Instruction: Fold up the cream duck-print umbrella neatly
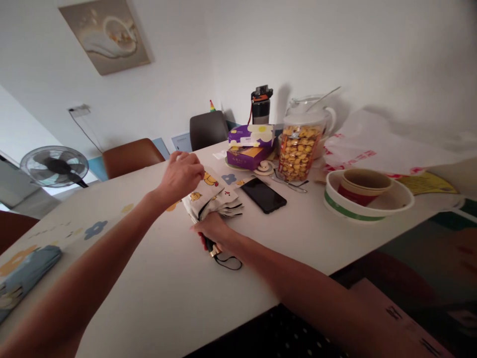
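A folding umbrella (208, 193), cream with yellow chick prints, is held collapsed over the white table, its fabric bunched in loose folds. My right hand (214, 231) is wrapped round its lower end, by the black and gold handle with a dark wrist strap (231, 263) hanging down. At the upper left of the canopy my left hand (182, 171) is closed, its curled fingers at the edge of the fabric. The fingertips are partly hidden. Just to the right of the umbrella lies a black phone (264, 194).
Behind the phone are glasses (292, 184), purple boxes (249, 156), a jar of popcorn (299, 149) and a black bottle (261, 107). Bowls (367, 216) and a plastic bag (376, 144) stand at right. A blue folded umbrella (30, 278) lies at left. Chairs (132, 158) and a fan (55, 166) stand beyond.
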Demonstrator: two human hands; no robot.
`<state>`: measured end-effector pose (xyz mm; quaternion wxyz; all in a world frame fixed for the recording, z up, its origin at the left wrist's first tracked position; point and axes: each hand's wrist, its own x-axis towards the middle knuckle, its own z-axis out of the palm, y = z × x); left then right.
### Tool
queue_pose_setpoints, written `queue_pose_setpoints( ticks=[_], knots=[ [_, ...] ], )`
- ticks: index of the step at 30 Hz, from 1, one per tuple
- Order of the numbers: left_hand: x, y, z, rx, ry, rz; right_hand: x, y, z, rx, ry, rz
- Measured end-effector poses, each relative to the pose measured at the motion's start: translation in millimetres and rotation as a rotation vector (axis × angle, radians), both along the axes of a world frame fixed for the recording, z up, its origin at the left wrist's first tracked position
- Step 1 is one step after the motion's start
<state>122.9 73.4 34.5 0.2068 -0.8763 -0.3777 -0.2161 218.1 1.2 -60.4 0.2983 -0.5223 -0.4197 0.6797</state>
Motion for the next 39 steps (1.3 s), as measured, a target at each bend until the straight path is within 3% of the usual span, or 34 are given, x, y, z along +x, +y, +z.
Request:
queue_pose_setpoints(
  ticks=[3,8,13,17,22,25,29,34,39],
  knots=[
    [-11.7,-4.9,1.9,-0.067,-0.095,-0.022,-1.3,0.2,-2.4,-0.001,0.01,-0.003],
    [-6.1,5.3,-20.2,-0.293,0.143,0.083,-4.7,-1.0,-4.3,0.041,-0.038,0.012],
    [7.4,22.5,-27.3,-0.242,0.248,0.084,-2.3,-2.3,-1.0,0.025,-0.034,0.028],
    [3.5,16.0,-11.8,-0.111,-0.057,0.013,0.6,0.9,-3.1,0.008,0.0,0.026],
    [-32.3,-17.2,0.4,-0.219,-0.664,-0.167,6.4,8.0,-4.7,-0.131,0.108,0.051],
    [-66.8,-35.1,-13.0,-0.215,-0.915,-0.12,11.4,10.1,0.0,-0.185,0.172,0.097],
    [-108.7,-50.6,-45.3,-0.249,-1.137,0.024,18.4,11.2,6.9,-0.21,0.332,0.172],
    [-133.5,-63.4,-76.8,-0.343,-1.119,0.105,24.0,13.0,7.8,-0.276,0.512,0.25],
    [-139.1,-66.6,-93.2,-0.414,-1.074,0.122,26.1,13.4,4.7,-0.245,0.56,0.221]
  ],
)
